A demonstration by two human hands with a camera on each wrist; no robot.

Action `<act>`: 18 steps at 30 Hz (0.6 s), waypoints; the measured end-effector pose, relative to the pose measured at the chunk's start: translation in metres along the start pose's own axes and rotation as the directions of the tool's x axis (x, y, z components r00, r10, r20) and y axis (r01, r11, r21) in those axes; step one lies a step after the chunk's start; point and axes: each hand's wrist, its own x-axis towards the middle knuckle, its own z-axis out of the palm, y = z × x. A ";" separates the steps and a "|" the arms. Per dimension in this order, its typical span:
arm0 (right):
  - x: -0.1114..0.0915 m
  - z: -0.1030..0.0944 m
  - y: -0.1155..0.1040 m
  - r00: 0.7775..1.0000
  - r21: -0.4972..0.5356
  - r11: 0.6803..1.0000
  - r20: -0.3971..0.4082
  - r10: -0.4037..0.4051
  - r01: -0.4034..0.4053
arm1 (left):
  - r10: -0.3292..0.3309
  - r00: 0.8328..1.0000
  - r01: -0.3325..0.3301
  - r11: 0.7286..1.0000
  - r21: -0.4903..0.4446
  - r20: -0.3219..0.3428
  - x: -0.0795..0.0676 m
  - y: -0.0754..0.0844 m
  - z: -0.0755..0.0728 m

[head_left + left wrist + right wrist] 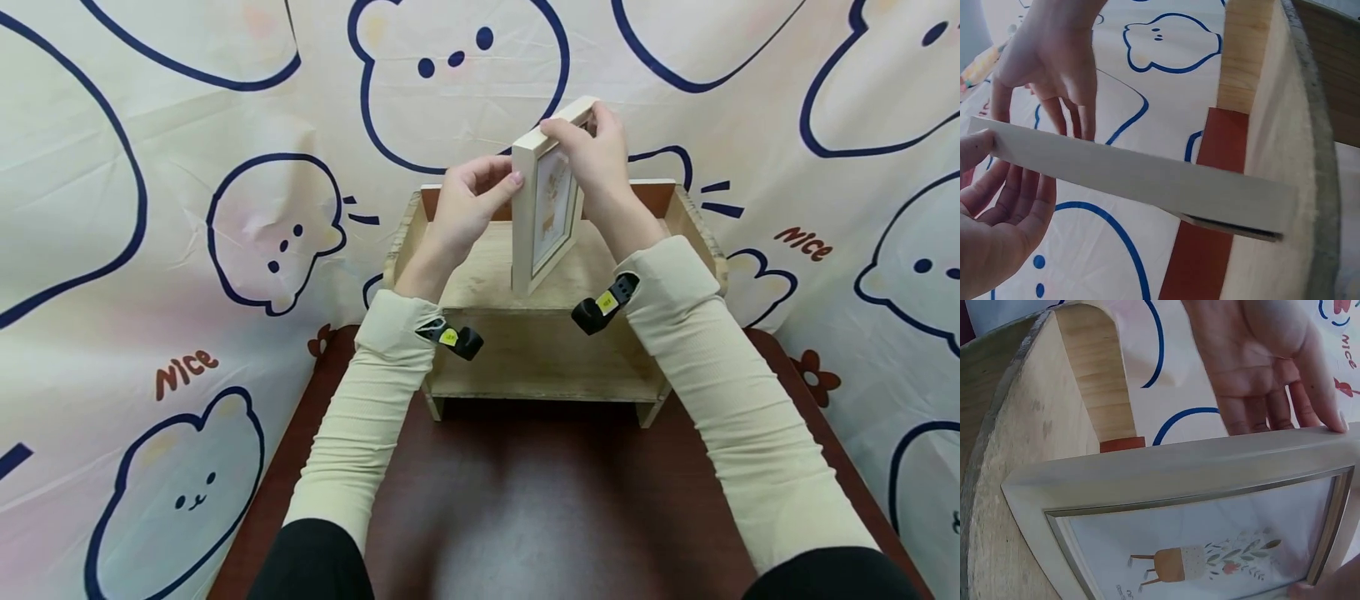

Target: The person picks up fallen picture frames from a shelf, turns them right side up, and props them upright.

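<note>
Pinching one narrow side edge toward its upper end, the left-hand grip point(467, 204) has its thumb on that edge and its fingers round the back, closed down to the thickness of a picture frame point(547, 204). The right-hand grip point(597, 162) is curled over the top edge, thumb by the near top corner and fingers toward the far one; part of those fingers is hidden. Between them the frame is upright, its glazed front turned to the person's right, showing a drawn plant in a legged pot point(1172, 565).

The frame is above the upper board point(480, 271) of a two-tier wooden shelf, its near lower corner close to the board's front edge; whether it touches the board cannot be told. Board shows on both sides, leaving room to the left side panel point(405, 237) and right side panel point(697, 237). A reddish-brown back rail point(651, 198) runs along the rear edge. The lower board point(540, 367) lies beneath.

The shelf stands at the far end of a dark table point(540, 500), inside its left and right edges, with tabletop stretching toward the person. Bear-printed cloth point(300, 117) hangs behind.
</note>
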 end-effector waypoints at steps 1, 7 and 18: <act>0.000 -0.001 0.000 1.000 0.032 0.999 0.014 -0.006 0.006 | -0.003 1.000 0.003 1.000 0.006 0.005 0.000 -0.001 0.001; 0.004 -0.006 0.002 0.998 0.169 0.986 0.066 -0.007 -0.004 | 0.021 1.000 -0.021 1.000 0.012 0.009 -0.002 -0.005 0.006; 0.007 -0.011 0.001 0.987 0.283 0.953 0.146 0.073 -0.112 | 0.079 0.997 -0.079 0.997 -0.011 -0.026 -0.004 -0.009 0.016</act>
